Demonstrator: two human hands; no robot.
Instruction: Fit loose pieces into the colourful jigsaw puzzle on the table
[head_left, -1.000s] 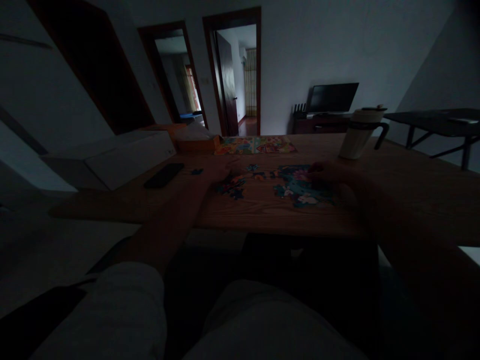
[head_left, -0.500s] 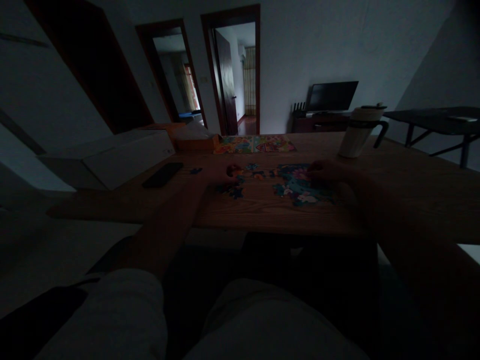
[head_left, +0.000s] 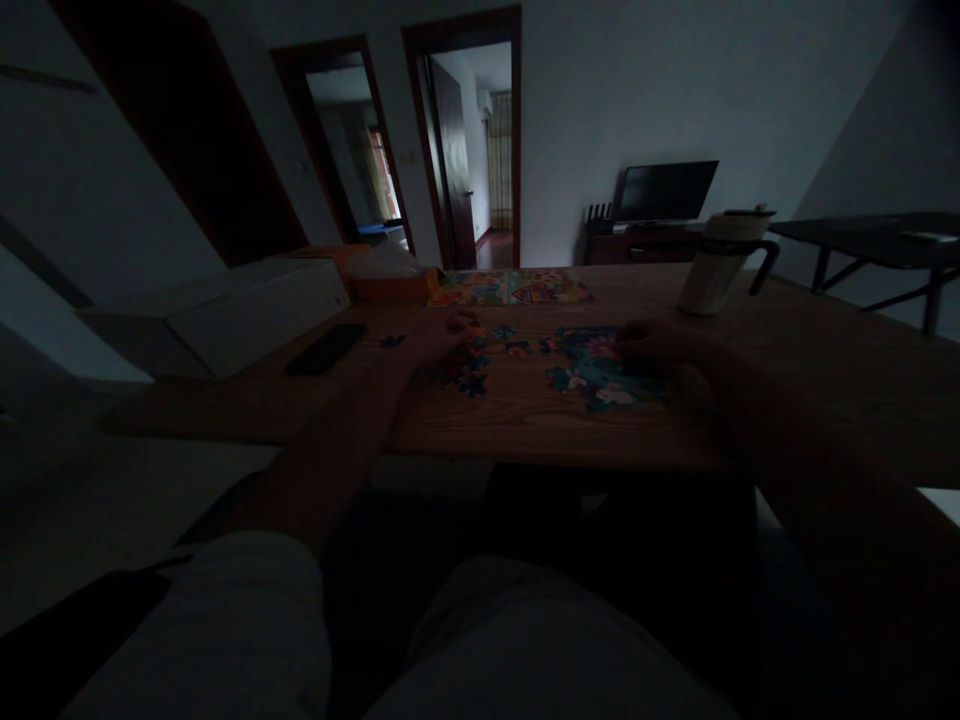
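Observation:
On the wooden table (head_left: 517,425) lies a partly joined jigsaw puzzle (head_left: 600,370), mostly blue-green with a pink flower and white shapes. My right hand (head_left: 652,343) rests over its upper right part, fingers curled together; whatever they hold, if anything, is hidden. Over the left side of several loose puzzle pieces (head_left: 469,380), my left hand (head_left: 439,338) hovers or rests with its thumb and forefinger apart. An orange piece (head_left: 477,330) shows just by its fingertips; dim light hides whether they touch. More small pieces (head_left: 517,348) lie between the two hands.
A dark phone (head_left: 327,349) and a long white box (head_left: 247,310) are at the left. Behind the pieces stand an orange box (head_left: 394,288) and a colourful printed sheet (head_left: 511,287). A pale handled tumbler (head_left: 720,265) stands at the back right.
My left hand has shifted slightly up and away from me over the loose pieces, its fingers reaching farther back. My right hand stays on the puzzle, nearly unmoved.

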